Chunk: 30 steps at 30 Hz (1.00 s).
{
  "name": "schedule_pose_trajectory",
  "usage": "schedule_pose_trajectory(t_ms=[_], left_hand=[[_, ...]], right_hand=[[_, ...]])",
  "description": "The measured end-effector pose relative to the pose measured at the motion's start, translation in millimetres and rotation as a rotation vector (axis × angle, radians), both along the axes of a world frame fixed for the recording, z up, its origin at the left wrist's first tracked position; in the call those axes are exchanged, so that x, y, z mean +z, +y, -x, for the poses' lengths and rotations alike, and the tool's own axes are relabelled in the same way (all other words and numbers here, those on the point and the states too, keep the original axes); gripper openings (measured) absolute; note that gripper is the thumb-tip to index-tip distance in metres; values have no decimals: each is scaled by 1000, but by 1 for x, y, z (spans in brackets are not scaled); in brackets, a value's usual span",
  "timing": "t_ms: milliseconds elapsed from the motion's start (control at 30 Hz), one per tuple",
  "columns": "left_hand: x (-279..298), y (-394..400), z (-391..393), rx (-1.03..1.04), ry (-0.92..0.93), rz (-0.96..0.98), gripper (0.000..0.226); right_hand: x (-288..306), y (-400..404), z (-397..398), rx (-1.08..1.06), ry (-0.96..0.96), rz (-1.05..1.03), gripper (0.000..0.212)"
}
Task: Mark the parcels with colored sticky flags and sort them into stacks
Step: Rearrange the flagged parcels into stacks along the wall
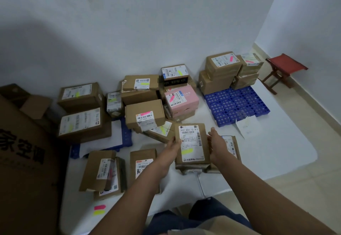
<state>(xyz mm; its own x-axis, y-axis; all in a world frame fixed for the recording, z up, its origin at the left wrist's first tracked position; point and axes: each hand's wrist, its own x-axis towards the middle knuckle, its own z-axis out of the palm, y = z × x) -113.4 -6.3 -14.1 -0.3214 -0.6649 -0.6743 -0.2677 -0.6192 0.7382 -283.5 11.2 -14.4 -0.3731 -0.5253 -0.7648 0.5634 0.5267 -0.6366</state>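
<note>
I grip a flat brown parcel (191, 142) by its two long sides, my left hand (173, 145) on its left edge and my right hand (215, 142) on its right edge. Its white label carries a yellow flag (187, 151). It sits above other parcels (231, 146) on the white sheet. The pink and yellow flag pad (99, 210) lies on the sheet at the lower left. Yellow-flagged boxes (80, 94) are stacked at the back left. Pink-flagged boxes (223, 63) stand at the back right. A box with a pink flag (144, 116) lies in the middle.
A large printed carton (24, 153) fills the left edge. Two blue plastic pallets (238, 104) lie on the floor, one partly under the left stack. A red folding stool (285, 69) stands by the right wall. Two more parcels (142, 164) lie near my left forearm.
</note>
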Motion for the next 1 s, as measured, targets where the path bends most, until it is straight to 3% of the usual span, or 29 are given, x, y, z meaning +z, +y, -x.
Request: schedule_pose_trajectory(t_ms=[267,500,700,800,1000], left_hand=[[5,6,3,3,106,93,77],[20,-3,3,178,87,125,90],[32,-2,0,308,93,141,85],[36,0,-7,379,161,131,93],[49,-8,-43,593,338,105,73]], right_hand=[[20,1,8,51,-46,5,44],[37,-16,17,66,-105,156,39],[41,-36,22,145,-53,199,33],[47,-48,17,187,-26,209,32],[68,-74,-8,272,-50,278,28]])
